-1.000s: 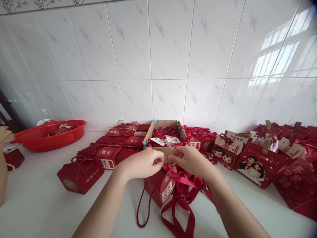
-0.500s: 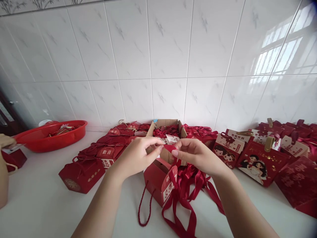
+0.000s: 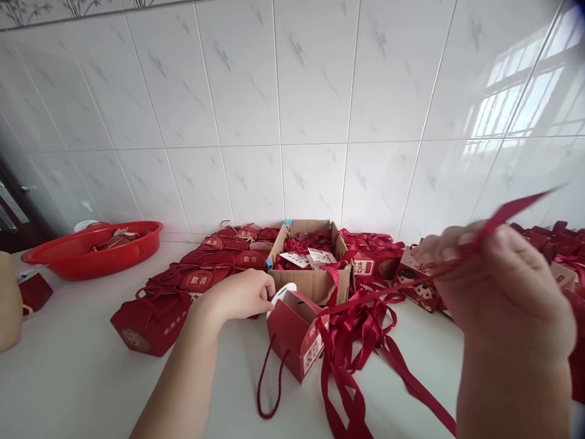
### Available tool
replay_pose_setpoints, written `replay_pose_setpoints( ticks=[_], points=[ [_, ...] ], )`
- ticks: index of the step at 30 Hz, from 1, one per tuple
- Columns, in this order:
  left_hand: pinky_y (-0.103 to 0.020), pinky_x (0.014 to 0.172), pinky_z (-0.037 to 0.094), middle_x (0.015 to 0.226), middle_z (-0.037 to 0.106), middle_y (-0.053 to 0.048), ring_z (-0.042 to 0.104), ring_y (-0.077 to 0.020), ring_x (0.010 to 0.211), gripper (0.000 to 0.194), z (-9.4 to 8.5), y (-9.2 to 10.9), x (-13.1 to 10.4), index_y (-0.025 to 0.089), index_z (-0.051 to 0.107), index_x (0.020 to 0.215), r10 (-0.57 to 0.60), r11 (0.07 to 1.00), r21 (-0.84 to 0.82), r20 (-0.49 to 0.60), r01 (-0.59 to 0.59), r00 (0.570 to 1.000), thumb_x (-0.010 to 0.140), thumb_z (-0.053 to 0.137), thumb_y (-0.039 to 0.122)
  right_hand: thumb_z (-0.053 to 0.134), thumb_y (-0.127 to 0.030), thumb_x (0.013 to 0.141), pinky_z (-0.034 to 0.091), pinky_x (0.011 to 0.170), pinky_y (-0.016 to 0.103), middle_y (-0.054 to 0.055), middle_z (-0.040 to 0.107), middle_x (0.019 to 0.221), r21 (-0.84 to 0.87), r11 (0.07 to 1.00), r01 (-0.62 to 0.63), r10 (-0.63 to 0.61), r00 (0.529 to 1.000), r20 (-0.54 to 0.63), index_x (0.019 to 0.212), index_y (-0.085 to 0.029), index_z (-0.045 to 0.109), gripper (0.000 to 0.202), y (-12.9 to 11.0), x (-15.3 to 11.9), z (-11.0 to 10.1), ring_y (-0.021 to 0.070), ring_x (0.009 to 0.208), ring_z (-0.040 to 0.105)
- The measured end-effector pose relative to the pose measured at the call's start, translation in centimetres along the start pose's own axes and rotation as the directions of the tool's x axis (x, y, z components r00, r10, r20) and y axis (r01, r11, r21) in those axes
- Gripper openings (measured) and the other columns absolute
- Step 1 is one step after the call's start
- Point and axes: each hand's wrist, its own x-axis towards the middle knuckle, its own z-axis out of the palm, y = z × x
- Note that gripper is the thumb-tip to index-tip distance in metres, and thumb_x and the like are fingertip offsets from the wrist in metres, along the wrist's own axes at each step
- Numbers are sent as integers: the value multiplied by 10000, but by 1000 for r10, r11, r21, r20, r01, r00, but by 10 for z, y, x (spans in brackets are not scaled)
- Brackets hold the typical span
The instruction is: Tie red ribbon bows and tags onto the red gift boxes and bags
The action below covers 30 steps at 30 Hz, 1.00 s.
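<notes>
A red gift box [image 3: 292,329] with an upright white-backed end flap and a twisted cord handle [image 3: 261,405] stands on the table before me. My left hand [image 3: 244,296] is closed at its left rear corner, thumb and fingers pinching the flap's edge. Raised at the right, my right hand [image 3: 507,299] is closed round a dark red satin ribbon [image 3: 411,285]. The ribbon's end sticks out above the fist, and its length runs taut leftward to the box. A heap of loose ribbon [image 3: 361,335] lies right of the box.
Behind stands an open cardboard carton [image 3: 304,279] holding ribbons and printed cards. Rows of closed red gift boxes [image 3: 153,320] are at the left, illustrated gift bags [image 3: 414,283] at the right. A red plastic basin [image 3: 103,256] is farther left. Another person's arm [image 3: 9,305] shows at the left edge.
My right hand has swung up and right, drawing the ribbon out straight. My left hand has let go of the ribbon and moved left and down to the box's flap.
</notes>
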Motion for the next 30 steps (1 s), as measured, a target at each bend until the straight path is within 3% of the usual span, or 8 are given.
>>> replay_pose_setpoints(
  ticks=[2, 5, 8, 11, 14, 19, 25, 30],
  points=[
    [-233, 479, 334, 726, 712, 3, 589, -156, 577, 112, 1, -1, 2, 226, 665, 717, -6, 1000, 5, 35, 6, 999, 687, 565, 266, 757, -388, 777, 438, 585, 301, -50, 436, 479, 54, 998, 38, -31, 992, -121, 754, -270, 708, 129, -4, 1, -8, 107, 488, 426],
    [-237, 472, 286, 664, 666, 3, 513, -137, 530, 99, 4, 1, 8, 218, 634, 676, 13, 1000, 1, 38, -13, 999, 667, 537, 203, 777, -381, 761, 346, 515, 322, -93, 187, 368, 101, 993, 68, -55, 991, -121, 732, -309, 688, 119, -9, 2, -21, 101, 382, 237],
    [-250, 478, 256, 634, 611, -1, 455, -130, 519, 73, 8, 3, 13, 206, 583, 651, 46, 999, -9, 2, -46, 999, 681, 519, 189, 756, -398, 770, 319, 508, 335, -91, 210, 359, 22, 999, 33, -30, 992, -123, 722, -310, 655, 143, -8, -1, -15, 103, 370, 222],
    [-258, 482, 255, 619, 589, 2, 424, -127, 507, 77, 10, 6, 15, 207, 574, 663, 77, 997, -16, 1, -77, 997, 703, 509, 195, 666, -389, 830, 282, 481, 295, -53, 402, 453, -219, 954, -207, 196, 978, -71, 662, -254, 550, 245, 13, -2, 10, 114, 422, 338],
    [-255, 482, 277, 630, 601, 7, 456, -136, 525, 87, 10, 10, 14, 217, 594, 691, 94, 996, -8, 24, -94, 995, 713, 510, 205, 544, -491, 872, 324, 526, 271, -20, 469, 619, -525, 774, -355, 501, 850, 163, 690, -211, 495, 337, 55, -2, 31, 120, 542, 412],
    [-244, 487, 307, 655, 636, -1, 543, -152, 583, 119, 7, 17, 9, 211, 606, 712, 99, 995, 11, 78, -100, 992, 732, 492, 183, 440, -375, 895, 378, 615, 281, -11, 443, 652, -772, 581, -258, 715, 615, 333, 625, -201, 426, 321, 116, -7, 39, 139, 637, 437],
    [-227, 498, 353, 700, 707, 6, 624, -156, 618, 39, 7, 18, 7, 210, 562, 753, 113, 994, -9, 170, -113, 979, 755, 523, 207, 446, -104, 778, 425, 866, 316, 32, 584, 769, -774, 612, -165, 754, 419, 506, 578, -197, 538, 239, 119, -9, 42, 197, 875, 543],
    [-221, 507, 383, 808, 740, 1, 666, -170, 682, 313, 8, 16, 7, 236, 567, 1055, 112, 994, -22, 188, -109, 976, 750, 527, 183, 436, -101, 764, 413, 927, 358, 49, 618, 874, -805, 574, -151, 791, 357, 497, 598, -190, 579, 236, 117, -6, 43, 227, 945, 555]
  ],
)
